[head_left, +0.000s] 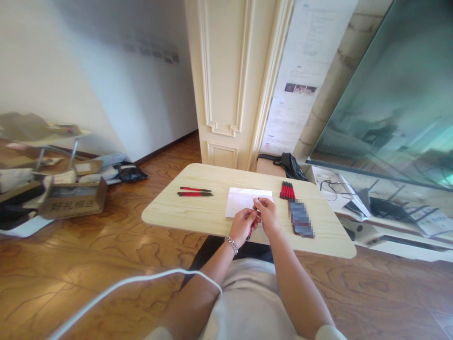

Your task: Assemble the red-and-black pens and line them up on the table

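Red-and-black pen was between the two hands, over the near part of a white sheet of paper in the middle of the pale wood-grain counter. The left hand, with a chain bracelet at its wrist, was closed around the near part of the pen, whose lower end poked out below the fingers. The right hand met it just to the right and pinched the dark far end between thumb and fingers. The two hands were touching or nearly so, and the grip hid much of the pen; whether a piece of it was loose could not be told.

Work on this pen seemed to be midway: it was gripped at both ends and not yet set down. To the left lay a small group of pens, roughly parallel; at the far right a larger set of pens lay side by side in a neat row, just beyond a flat rectangular item with a pixelated surface. Judging by the layout, one group was probably handled and the other waiting, but which was which could not be told.
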{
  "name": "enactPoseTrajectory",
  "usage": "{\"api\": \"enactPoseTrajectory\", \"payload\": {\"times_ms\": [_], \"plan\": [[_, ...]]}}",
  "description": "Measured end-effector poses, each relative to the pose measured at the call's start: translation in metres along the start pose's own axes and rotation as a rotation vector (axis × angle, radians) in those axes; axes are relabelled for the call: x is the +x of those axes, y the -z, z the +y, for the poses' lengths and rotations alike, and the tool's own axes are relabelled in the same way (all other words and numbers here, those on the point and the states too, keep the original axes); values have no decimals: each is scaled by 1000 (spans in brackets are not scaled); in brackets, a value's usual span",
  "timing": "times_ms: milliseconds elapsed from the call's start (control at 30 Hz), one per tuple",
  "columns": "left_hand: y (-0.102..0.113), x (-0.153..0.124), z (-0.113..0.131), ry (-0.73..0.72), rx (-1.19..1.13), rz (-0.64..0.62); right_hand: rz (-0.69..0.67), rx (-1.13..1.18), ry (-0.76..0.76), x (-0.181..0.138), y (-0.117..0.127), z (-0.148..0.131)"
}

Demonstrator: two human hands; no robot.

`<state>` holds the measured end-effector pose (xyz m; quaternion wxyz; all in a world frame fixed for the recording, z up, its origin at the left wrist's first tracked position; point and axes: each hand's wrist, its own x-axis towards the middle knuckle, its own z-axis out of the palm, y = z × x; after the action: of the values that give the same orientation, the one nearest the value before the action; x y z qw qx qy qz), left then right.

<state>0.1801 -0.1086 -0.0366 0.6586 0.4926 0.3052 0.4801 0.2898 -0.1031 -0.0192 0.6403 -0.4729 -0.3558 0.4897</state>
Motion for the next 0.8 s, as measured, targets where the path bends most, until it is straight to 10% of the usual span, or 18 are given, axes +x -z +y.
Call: {"api": "enactPoseTrajectory", "payload": {"times_ms": [800], "plan": [[2,0,-2,-9,-11,-17,-73,3,-29,2,4,-4]]}}
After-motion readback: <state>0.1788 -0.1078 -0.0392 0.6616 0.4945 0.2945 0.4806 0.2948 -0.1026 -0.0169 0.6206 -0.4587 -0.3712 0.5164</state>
